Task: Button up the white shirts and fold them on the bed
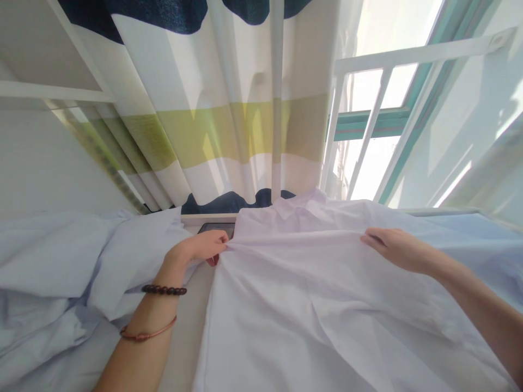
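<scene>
White sheet (278, 337) fills the foreground, thin and rumpled, running off the bottom edge of the view and reaching up to the foot of a hanging curtain (220, 71) banded in white, yellow-green and navy. Left of it, crumpled white bedding (49, 250) is heaped up, with a narrow pale strip of bed surface (187, 343) between the 2. White guard rail (384, 57) at upper right, slatted, teal window frame (368, 126) behind it, strong daylight. Pale-blue fabric (469, 231) lies flat at far right, past the sheet. Hands: 2, set wide apart, each pinching the sheet between thumb and fingers; left hand (206, 246) at the sheet's left edge, right hand (392, 247) well across to the right. Key relation: sheet lies between and below the hands, spreading both toward the camera and away to the curtain; a taut fold runs crosswise from 1 grip to the other, roughly parallel to the curtain's bottom. Neither hand is nearer, both touch it. Long axis of the whole sheet: cannot tell, it's cut off by the frame. Dark-edged flat object (212, 227) just beyond the left hand, partly hidden, type unclear. Left wrist carries a dark beaded bracelet (164, 290), then a thin reddish bangle (141, 337) further up the forearm. Brands, labels, writing: 0 readable.
</scene>
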`<state>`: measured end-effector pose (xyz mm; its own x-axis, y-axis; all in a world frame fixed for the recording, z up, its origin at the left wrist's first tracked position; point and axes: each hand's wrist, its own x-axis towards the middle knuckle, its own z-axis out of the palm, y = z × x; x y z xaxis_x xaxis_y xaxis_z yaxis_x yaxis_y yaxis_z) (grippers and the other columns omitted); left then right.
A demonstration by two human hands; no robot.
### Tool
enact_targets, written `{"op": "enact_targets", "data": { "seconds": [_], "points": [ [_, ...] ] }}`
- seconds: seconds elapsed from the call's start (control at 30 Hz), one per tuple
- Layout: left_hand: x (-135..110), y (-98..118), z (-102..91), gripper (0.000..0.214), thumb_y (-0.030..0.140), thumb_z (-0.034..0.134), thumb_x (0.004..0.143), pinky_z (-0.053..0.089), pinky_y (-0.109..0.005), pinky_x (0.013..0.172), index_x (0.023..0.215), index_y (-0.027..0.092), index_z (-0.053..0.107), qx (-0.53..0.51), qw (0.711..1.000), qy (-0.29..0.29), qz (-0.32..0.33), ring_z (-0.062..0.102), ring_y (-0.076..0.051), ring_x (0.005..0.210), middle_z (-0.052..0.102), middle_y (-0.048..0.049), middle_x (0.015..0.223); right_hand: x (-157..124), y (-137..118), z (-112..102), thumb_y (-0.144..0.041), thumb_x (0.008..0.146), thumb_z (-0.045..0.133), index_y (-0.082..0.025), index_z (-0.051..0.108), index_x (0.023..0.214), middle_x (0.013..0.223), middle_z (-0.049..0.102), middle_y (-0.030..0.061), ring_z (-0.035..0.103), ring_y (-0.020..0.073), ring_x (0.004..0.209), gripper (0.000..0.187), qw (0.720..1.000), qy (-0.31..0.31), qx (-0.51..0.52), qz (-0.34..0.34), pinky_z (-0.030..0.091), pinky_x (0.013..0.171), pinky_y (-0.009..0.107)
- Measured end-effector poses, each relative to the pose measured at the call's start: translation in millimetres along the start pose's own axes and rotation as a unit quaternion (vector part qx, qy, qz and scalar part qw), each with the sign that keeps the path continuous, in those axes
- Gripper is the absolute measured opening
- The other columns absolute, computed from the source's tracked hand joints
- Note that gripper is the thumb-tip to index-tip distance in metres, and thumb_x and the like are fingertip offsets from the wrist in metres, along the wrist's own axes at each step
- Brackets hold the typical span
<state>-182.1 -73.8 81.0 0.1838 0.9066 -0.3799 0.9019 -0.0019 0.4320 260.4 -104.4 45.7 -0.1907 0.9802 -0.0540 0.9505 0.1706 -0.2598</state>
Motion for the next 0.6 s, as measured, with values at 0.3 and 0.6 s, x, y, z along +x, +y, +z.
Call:
{"op": "enact_targets", "data": {
  "seconds": [0.3,0.6],
  "points": [
    [8,-9,-0.4,0.066,0.039,0.070,0.059,0.055,-0.029,0.069,0.119,0.018,0.053,0.040,0.998,-0.032,-0.025,0.067,-0.023,0.084,0.065,-0.0081,0.111,-9,-14,1,-0.038,0.086,0.045,-0.022,0.053,0.081,0.079,0.065,0.0031,0.055,0.0193,0.070,0.018,0.981,-0.182,0.070,-0.021,0.038,0.064,0.030],
    [20,12,12.0,0.045,0.061,0.051,0.082,0.047,-0.035,0.094,0.089,0.023,0.074,0.112,0.989,0.057,0.076,0.064,-0.024,0.099,0.063,-0.0079,0.116,-25,-11,-25,-0.056,0.080,0.056,-0.022,0.067,0.108,0.094,0.069,0.0048,0.062,0.0241,0.086,0.046,0.938,-0.236,0.252,-0.042,0.047,0.071,0.029]
  ]
}}
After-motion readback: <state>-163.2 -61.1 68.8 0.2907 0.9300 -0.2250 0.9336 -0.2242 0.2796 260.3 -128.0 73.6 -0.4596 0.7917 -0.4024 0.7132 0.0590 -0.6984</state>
